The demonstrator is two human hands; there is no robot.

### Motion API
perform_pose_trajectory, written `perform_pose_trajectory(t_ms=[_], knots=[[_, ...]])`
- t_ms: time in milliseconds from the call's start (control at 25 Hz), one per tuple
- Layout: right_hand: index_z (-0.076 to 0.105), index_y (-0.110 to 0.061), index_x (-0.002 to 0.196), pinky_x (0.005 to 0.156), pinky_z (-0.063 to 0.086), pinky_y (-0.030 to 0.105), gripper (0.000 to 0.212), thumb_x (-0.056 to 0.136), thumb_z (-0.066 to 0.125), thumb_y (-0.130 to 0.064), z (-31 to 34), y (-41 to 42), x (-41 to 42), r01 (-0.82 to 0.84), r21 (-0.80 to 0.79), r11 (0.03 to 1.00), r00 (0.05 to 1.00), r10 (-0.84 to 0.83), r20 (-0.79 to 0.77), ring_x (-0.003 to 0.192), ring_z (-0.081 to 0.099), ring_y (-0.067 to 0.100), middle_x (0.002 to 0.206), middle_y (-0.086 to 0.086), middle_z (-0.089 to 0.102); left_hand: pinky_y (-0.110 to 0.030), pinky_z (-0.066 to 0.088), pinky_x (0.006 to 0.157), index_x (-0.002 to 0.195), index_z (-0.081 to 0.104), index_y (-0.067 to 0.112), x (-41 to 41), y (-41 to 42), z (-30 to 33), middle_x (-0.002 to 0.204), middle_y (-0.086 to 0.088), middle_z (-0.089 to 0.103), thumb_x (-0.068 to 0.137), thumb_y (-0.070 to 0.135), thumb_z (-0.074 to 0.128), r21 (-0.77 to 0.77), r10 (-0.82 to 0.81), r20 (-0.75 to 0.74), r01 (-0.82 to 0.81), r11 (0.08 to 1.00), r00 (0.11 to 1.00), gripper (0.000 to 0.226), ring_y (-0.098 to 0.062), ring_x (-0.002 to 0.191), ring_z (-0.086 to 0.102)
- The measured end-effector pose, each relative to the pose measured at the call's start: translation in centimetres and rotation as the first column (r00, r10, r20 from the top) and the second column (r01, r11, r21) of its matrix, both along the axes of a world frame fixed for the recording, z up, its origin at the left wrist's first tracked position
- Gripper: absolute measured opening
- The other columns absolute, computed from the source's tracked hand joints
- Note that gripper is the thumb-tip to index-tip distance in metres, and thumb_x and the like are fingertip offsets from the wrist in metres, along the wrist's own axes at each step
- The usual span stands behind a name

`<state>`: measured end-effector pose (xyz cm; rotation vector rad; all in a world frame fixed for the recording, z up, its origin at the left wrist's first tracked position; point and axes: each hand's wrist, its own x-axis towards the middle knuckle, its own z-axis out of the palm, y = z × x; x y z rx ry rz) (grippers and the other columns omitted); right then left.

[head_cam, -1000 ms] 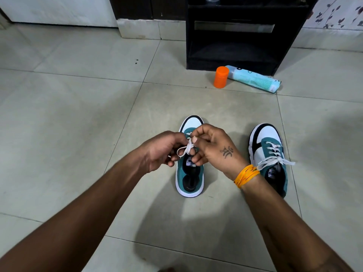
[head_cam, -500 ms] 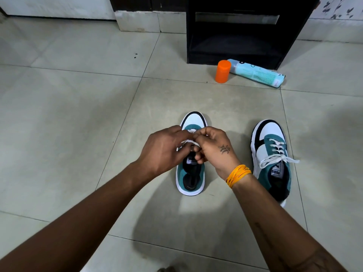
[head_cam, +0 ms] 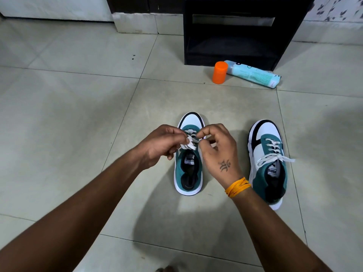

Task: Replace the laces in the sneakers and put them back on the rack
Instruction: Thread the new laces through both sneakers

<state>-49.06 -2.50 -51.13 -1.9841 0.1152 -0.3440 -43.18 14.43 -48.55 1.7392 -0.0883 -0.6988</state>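
Note:
Two teal, white and black sneakers stand on the tiled floor, toes pointing away from me. Over the left sneaker (head_cam: 188, 173) both hands work its white lace (head_cam: 190, 144). My left hand (head_cam: 161, 146) pinches lace loops at the shoe's left side. On the other side my right hand (head_cam: 218, 150), with an orange band at the wrist, pinches the lace between thumb and forefinger. The right sneaker (head_cam: 268, 165) stands apart with its white lace tied in a bow. A black shoe rack (head_cam: 235, 30) stands at the back.
An orange cylinder (head_cam: 219, 72) stands just in front of the rack, and a light blue tube (head_cam: 253, 74) lies beside it. A white wall base runs along the back left.
My hands have drawn slightly apart over the left sneaker, and the lace loops now show between them. The view has dipped a little.

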Motion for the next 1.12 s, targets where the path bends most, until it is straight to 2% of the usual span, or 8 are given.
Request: perform_pose_trajectory(t_ms=[120,200,280,400,560,680,920,1120], knots=[[0.067,-0.017,0.083,0.068,0.05,0.021,0.009,0.085,0.073,-0.011,0.4,0.1,-0.7,-0.09,0.034,0.995,0.996,0.09,0.006,0.072,0.064,0.009,0.081,-0.009,0.069,-0.027,0.033,0.051,0.08,0.064,-0.004,0.2,0.1,0.2,0.065,-0.009,0.04,0.075,0.019,0.064,0.046,-0.062,0.049,0.06,0.997,0.997,0.023,-0.014,0.054,0.033],[0.071,-0.015,0.084,0.069,0.056,0.026,0.01,0.085,0.078,-0.009,-0.1,0.1,-0.8,-0.092,0.041,0.995,0.996,0.092,-0.002,0.069,0.065,0.009,0.077,-0.009,0.071,-0.027,0.037,0.051,0.086,0.068,-0.006,0.4,0.1,0.4,0.062,-0.001,0.05,0.08,0.019,0.065,0.079,-0.111,0.104,0.103,0.992,0.988,0.026,-0.009,0.054,0.041],[0.076,-0.015,0.085,0.068,0.054,0.02,0.009,0.086,0.078,-0.007,-0.6,-0.4,-0.5,-0.04,0.069,0.997,0.999,0.041,-0.011,0.069,0.067,0.005,0.076,-0.011,0.074,-0.025,0.043,0.056,0.089,0.076,0.007,0.6,0.5,0.3,0.064,0.014,0.062,0.091,0.018,0.07,0.184,-0.15,0.194,0.114,0.976,0.97,0.013,-0.001,0.059,0.052],[0.081,-0.017,0.089,0.07,0.051,0.011,0.015,0.086,0.075,-0.004,-1.8,-1.7,-0.6,0.015,-0.001,1.0,0.997,-0.015,-0.073,0.073,0.069,-0.002,0.08,-0.015,0.075,-0.021,0.045,0.065,0.083,0.077,0.021,1.2,1.9,-1.2,0.07,0.019,0.067,0.093,0.014,0.074,0.293,-0.157,0.332,0.057,0.955,0.93,0.013,0.002,0.067,0.059],[0.082,-0.02,0.089,0.078,0.06,0.024,0.017,0.085,0.075,-0.005,-3.9,-2.3,-1.3,0.026,-0.047,0.999,0.986,-0.033,-0.164,0.076,0.071,0.0,0.082,-0.015,0.077,-0.023,0.042,0.069,0.082,0.079,0.019,1.6,3.7,-3.8,0.076,0.01,0.066,0.088,0.015,0.081,0.34,-0.153,0.447,-0.01,0.94,0.881,0.008,-0.004,0.069,0.057],[0.081,-0.019,0.087,0.074,0.057,0.019,0.015,0.085,0.074,-0.006,-3.9,-2.2,-1.4,0.033,-0.074,0.997,0.985,-0.045,-0.168,0.073,0.07,0.0,0.079,-0.014,0.076,-0.023,0.041,0.067,0.081,0.079,0.017,1.7,4.0,-4.9,0.077,0.005,0.063,0.086,0.015,0.082,0.369,-0.174,0.489,-0.022,0.929,0.855,0.007,-0.007,0.069,0.056],[0.08,-0.023,0.087,0.078,0.059,0.025,0.019,0.085,0.072,-0.006,-3.6,-2.1,-1.3,0.026,-0.049,0.998,0.979,-0.035,-0.2,0.077,0.07,-0.001,0.08,-0.017,0.075,-0.026,0.043,0.07,0.083,0.079,0.019,1.3,3.7,-5.0,0.084,0.001,0.067,0.087,0.014,0.081,0.341,-0.145,0.469,-0.027,0.94,0.871,0.006,-0.011,0.072,0.058],[0.074,-0.027,0.101,0.078,0.057,0.034,0.028,0.082,0.067,-0.008,-2.5,-2.7,-1.2,0.061,-0.122,0.991,0.991,-0.075,-0.113,0.094,0.062,0.005,0.103,-0.015,0.066,-0.024,0.048,0.065,0.1,0.078,0.028,0.3,3.3,-3.4,0.101,0.008,0.07,0.087,0.007,0.076,0.202,0.022,0.495,-0.14,0.969,0.869,0.024,-0.012,0.064,0.053]])
